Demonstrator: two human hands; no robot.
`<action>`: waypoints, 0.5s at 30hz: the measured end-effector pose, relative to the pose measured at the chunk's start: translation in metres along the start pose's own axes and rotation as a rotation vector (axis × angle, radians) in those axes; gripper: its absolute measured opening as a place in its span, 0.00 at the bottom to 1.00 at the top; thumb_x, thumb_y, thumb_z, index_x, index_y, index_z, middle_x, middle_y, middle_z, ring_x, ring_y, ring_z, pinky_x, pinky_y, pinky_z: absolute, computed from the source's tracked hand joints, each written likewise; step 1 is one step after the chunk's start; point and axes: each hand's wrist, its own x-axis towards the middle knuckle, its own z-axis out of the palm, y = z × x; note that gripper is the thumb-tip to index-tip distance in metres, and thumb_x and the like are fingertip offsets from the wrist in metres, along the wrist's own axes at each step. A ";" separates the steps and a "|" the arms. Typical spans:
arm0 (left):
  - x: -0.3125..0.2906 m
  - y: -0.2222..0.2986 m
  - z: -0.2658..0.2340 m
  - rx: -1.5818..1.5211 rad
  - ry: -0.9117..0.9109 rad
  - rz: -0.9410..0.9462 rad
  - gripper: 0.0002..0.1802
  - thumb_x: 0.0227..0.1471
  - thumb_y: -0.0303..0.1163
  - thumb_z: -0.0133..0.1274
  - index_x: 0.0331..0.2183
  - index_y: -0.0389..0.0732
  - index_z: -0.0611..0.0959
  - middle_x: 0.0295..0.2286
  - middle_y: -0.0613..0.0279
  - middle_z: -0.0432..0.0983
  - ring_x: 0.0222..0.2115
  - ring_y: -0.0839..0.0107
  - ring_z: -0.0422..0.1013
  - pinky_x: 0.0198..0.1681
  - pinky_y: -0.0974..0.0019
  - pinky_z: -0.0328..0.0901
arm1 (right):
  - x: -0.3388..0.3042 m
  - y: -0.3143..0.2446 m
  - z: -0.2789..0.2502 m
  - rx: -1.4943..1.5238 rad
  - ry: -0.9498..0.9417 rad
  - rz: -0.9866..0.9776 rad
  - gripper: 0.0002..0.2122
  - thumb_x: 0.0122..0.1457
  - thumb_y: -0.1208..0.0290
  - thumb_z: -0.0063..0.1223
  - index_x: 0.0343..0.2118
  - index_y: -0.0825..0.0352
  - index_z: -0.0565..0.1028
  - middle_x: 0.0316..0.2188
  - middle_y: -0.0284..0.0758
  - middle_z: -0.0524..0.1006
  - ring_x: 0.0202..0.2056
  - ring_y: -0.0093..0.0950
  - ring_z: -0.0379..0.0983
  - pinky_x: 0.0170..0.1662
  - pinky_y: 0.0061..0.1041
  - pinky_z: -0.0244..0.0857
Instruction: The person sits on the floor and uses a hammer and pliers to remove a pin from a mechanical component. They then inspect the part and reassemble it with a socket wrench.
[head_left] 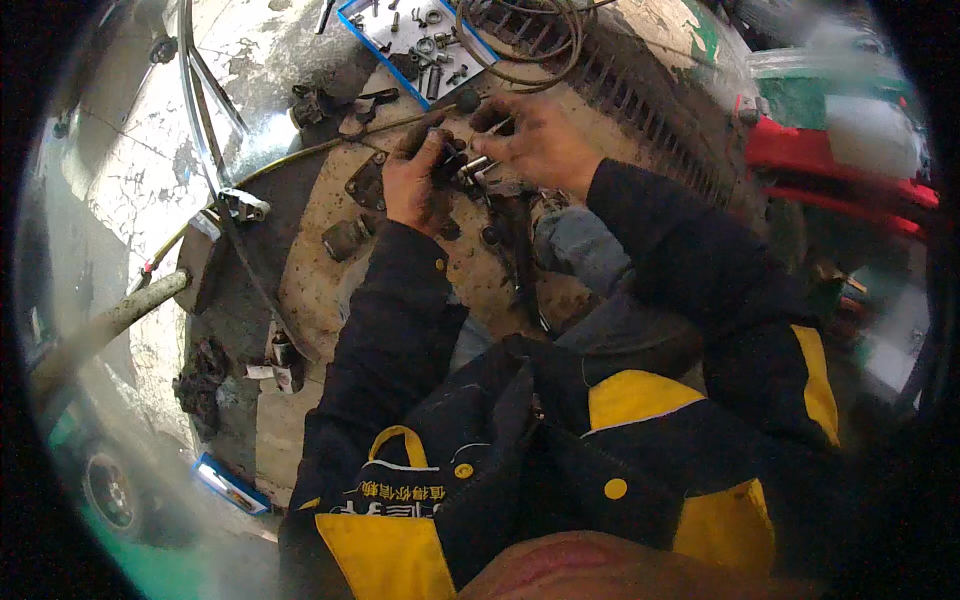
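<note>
My left hand (418, 180) is closed around a dark, greasy metal part (452, 160), most of it hidden by the fingers. Close against it, my right hand (540, 142) pinches a short, shiny metal cylinder (474, 166) between thumb and fingers, its end touching or nearly touching the dark part. Below the hands, a long dark tool or bar (520, 250) stands between my knees. Left of my left hand lie a dark flat plate with holes (367, 182) and a stubby metal cylinder (345, 238) on the dirty floor.
A blue-rimmed tray (432, 98) holds several bolts and nuts ahead. Coiled hose (575, 45) lies by a floor grate (650, 110). A yellowish hose (310, 150) crosses to the left, near a thick pipe (120, 320). Red equipment (800, 150) stands at the right.
</note>
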 end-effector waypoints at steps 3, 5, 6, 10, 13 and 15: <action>-0.004 0.007 0.002 0.005 0.090 -0.038 0.15 0.62 0.34 0.62 0.47 0.38 0.81 0.40 0.58 0.82 0.40 0.61 0.80 0.38 0.56 0.75 | 0.005 0.004 -0.022 0.052 0.011 0.024 0.18 0.61 0.61 0.67 0.48 0.68 0.80 0.39 0.39 0.82 0.43 0.29 0.79 0.48 0.30 0.72; -0.009 0.011 -0.003 0.002 0.129 -0.034 0.14 0.62 0.34 0.62 0.46 0.39 0.81 0.40 0.58 0.82 0.39 0.61 0.80 0.37 0.56 0.74 | 0.021 0.006 -0.022 0.079 0.064 -0.022 0.16 0.60 0.61 0.67 0.44 0.68 0.81 0.37 0.42 0.83 0.40 0.36 0.81 0.47 0.33 0.73; -0.011 0.015 -0.007 -0.014 0.111 0.028 0.15 0.63 0.35 0.62 0.47 0.39 0.81 0.40 0.58 0.82 0.40 0.61 0.80 0.37 0.57 0.74 | 0.028 0.006 -0.023 0.264 0.078 -0.075 0.16 0.60 0.61 0.67 0.42 0.69 0.82 0.36 0.43 0.83 0.39 0.38 0.81 0.46 0.33 0.74; -0.010 0.012 -0.018 -0.057 0.101 0.065 0.19 0.62 0.30 0.61 0.53 0.37 0.79 0.42 0.55 0.82 0.42 0.60 0.79 0.44 0.56 0.76 | 0.030 0.001 -0.027 0.393 0.061 0.014 0.16 0.59 0.63 0.69 0.43 0.70 0.81 0.37 0.39 0.85 0.38 0.30 0.81 0.45 0.29 0.74; -0.011 0.012 -0.020 -0.055 0.043 0.097 0.23 0.61 0.23 0.59 0.57 0.36 0.77 0.43 0.51 0.81 0.44 0.59 0.79 0.50 0.56 0.76 | 0.031 -0.006 -0.029 0.375 0.025 0.001 0.14 0.64 0.65 0.66 0.46 0.69 0.81 0.38 0.34 0.82 0.40 0.22 0.78 0.45 0.26 0.73; -0.015 0.013 -0.017 0.011 0.030 0.114 0.25 0.60 0.19 0.57 0.59 0.34 0.76 0.45 0.49 0.81 0.45 0.58 0.79 0.53 0.56 0.75 | 0.034 -0.011 -0.031 0.189 0.001 0.039 0.14 0.63 0.65 0.66 0.45 0.69 0.81 0.36 0.34 0.82 0.39 0.22 0.78 0.45 0.26 0.73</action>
